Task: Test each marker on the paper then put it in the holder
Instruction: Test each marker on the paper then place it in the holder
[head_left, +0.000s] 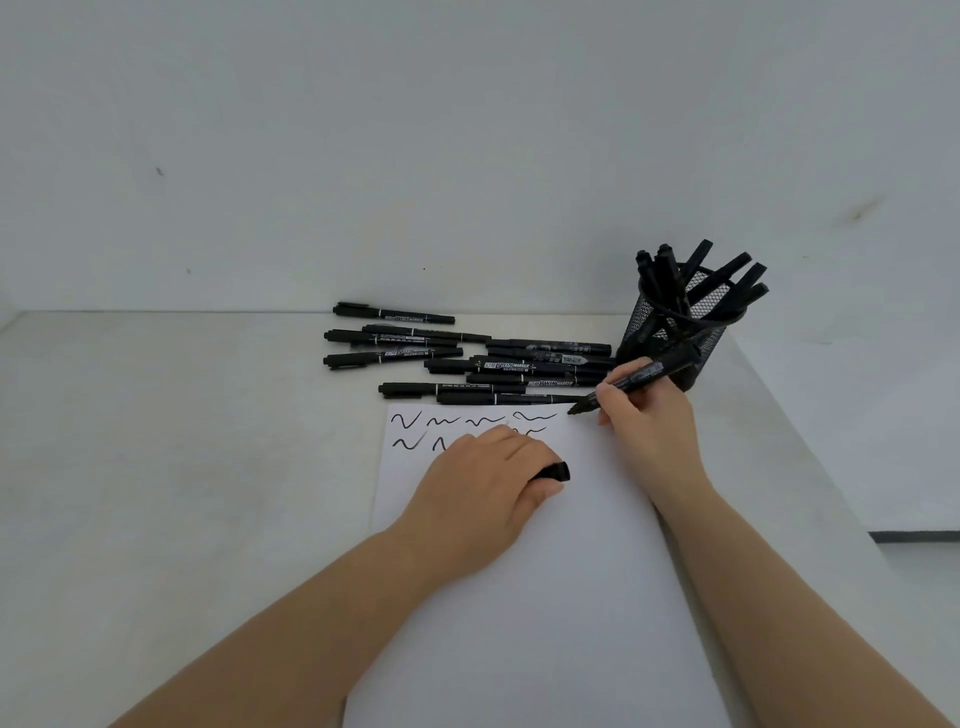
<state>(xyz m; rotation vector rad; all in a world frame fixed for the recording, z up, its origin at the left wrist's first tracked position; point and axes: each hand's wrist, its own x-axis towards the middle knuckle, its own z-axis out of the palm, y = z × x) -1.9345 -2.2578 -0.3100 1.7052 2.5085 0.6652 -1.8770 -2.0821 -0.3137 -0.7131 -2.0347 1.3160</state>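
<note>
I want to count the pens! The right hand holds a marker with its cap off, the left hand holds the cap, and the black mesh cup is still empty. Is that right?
Not quite. The head view shows the mesh holder already has several markers standing in it. The rest is right: the right hand holds an uncapped marker, and the left hand holds the cap.

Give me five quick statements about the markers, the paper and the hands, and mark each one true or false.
1. The right hand holds an uncapped marker. True.
2. The left hand is empty. False: it grips a black cap.
3. The mesh holder already has markers in it. True.
4. The paper is blank. False: squiggles run along its far end.
5. The loose markers lie on the paper. False: they lie on the table beyond it.
</note>
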